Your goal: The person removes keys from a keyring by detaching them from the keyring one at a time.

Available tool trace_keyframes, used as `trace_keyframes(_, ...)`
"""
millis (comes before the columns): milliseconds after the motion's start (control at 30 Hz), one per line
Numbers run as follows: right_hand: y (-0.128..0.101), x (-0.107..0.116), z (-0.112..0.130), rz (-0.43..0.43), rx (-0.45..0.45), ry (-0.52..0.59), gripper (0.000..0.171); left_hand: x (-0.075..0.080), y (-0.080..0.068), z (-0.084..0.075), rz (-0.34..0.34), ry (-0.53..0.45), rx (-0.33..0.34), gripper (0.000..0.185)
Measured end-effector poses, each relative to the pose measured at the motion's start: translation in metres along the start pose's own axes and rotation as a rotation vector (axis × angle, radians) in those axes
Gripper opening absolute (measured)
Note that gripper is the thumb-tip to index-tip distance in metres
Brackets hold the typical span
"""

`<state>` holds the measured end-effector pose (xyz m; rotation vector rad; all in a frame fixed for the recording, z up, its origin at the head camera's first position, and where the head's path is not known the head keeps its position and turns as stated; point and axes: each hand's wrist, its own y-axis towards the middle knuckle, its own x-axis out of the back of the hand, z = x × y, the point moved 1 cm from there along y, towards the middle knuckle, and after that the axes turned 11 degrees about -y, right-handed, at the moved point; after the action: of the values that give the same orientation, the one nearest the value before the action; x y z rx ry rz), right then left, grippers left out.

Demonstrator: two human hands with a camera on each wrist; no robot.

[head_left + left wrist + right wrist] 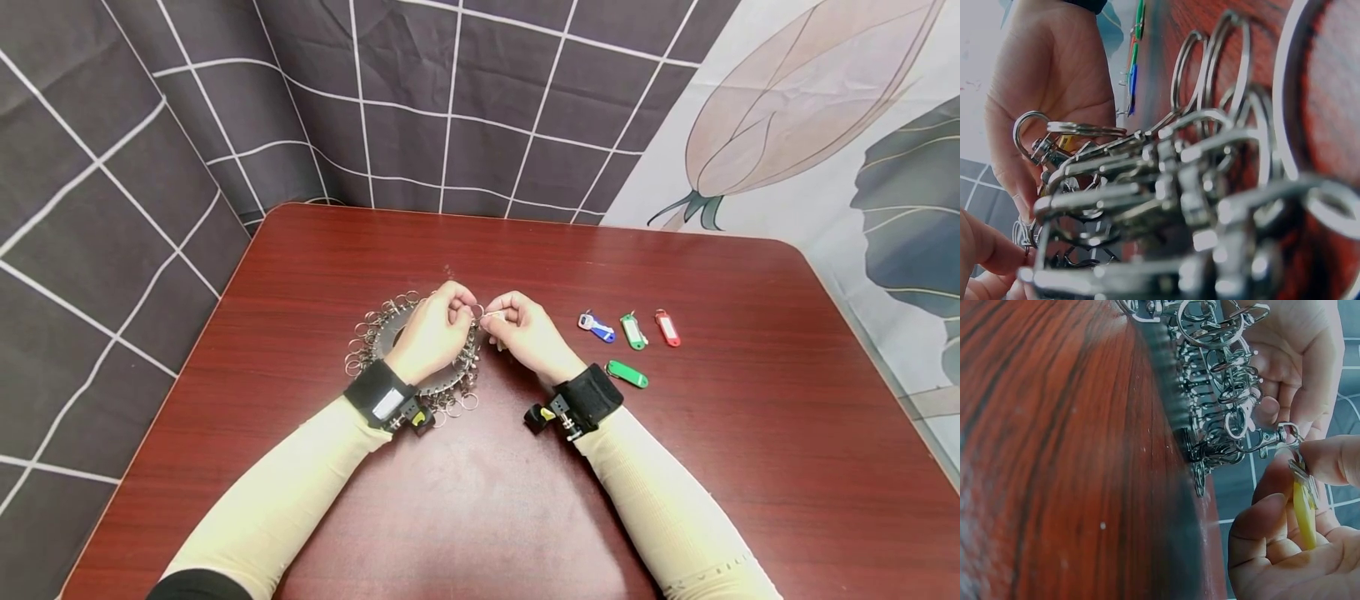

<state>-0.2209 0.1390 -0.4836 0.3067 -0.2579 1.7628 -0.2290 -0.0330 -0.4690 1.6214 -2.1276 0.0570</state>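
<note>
Currently mid-attach: both hands work at the right rim of the round key rack [390,329], which lies on the table [480,500] a bit left of centre, nearer the far edge. Left hand [435,333] has its fingers curled, pinching one of the rack's swivel clips [1270,439] out from the bunch. Right hand [525,332] pinches a yellow key tag [1304,512] by its split ring [1289,434], held right at that clip; wrist view shows ring and clip touching, but whether they're actually hooked can't be told.

Judgement: step in hand is getting the tag's ring onto the clip. Next move calls for opening the clip gate with the left thumb and threading the ring through, then letting the gate close.

Count: one rack, many clips and rings around it (too bunched to count). One yellow tag in hand. Four tags loose on the table right of the hands: blue tag [597,327], green tag [633,331], red tag [667,327] in a row, second green tag [627,374] nearer the right wrist.
</note>
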Motion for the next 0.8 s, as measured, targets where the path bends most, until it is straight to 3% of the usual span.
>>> trace_keyframes(433,0.0005,0.0034,-0.0013,-0.098,-0.026,0.020,0.017,-0.0049,-0.0003,-0.0026,0.045,-0.013,0.011,0.015)
trace_keyframes(633,0.0020,0.0040,-0.0008,-0.129,-0.033,0.014,0.017,-0.0068,0.0018,0.0003,0.078,-0.051,-0.036,0.019)
trace_keyframes(800,0.0024,0.0042,-0.0013,-0.139,-0.038,0.009,0.018,-0.0075,0.0014,0.0027,0.076,-0.001,-0.042,0.014)
